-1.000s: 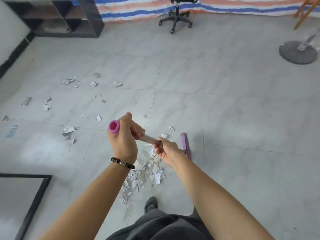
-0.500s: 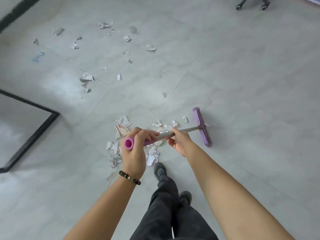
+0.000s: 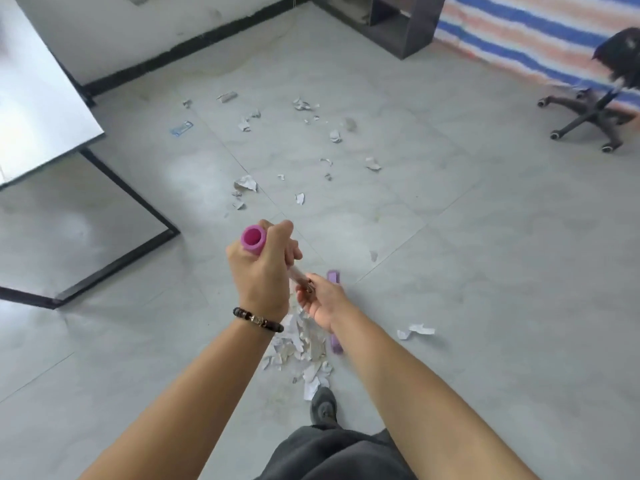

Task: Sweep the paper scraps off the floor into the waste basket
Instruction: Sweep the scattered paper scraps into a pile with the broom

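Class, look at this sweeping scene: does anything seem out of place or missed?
Yes. Torn paper scraps lie strewn over the floor beyond the gathered pile beside the broom head. One stray scrap sits alone on the head's other side, apart from the pile.

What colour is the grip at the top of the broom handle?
The grip is bright pink, shown in the head view.

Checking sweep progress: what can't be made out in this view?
Waste basket: nowhere in the head view.
Purple plastic broom head: middle hidden behind the right hand.
Pile of white paper scraps: partly hidden by both forearms.
Black office chair: blurred.
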